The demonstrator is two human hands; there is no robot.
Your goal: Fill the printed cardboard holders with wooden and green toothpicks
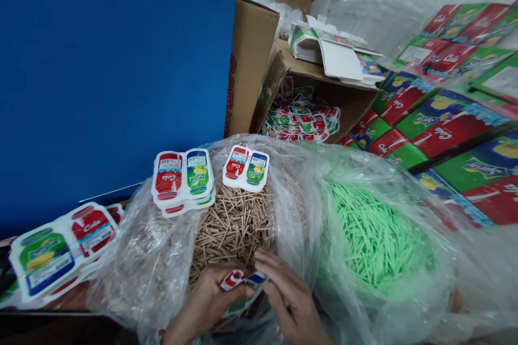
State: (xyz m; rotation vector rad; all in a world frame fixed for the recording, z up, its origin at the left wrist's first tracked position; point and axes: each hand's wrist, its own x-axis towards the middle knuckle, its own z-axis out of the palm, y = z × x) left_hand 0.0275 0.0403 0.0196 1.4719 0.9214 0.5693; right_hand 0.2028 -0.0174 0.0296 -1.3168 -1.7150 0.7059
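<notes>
My left hand [214,292] is closed on a small printed packet [243,302], its thumb pressed over the front. The packet is bent, with red and blue showing along its upper edge. From the other side, the curved fingers of my right hand [290,297] meet the packet's right edge; the exact contact is partly hidden. Under and beyond both hands lie many thin brown sticks [232,215] in a clear plastic bag [162,259]. A jar-shaped Cola and Sprite packet [246,168] rests on the far side of the sticks.
Stacked packets [183,179] sit on the bag's left part, with more packets [62,250] farther left. Bright green sticks [376,234] fill plastic at right. Behind are a carton [279,73] of packets and printed boxes [445,124]. A blue panel [113,64] stands left.
</notes>
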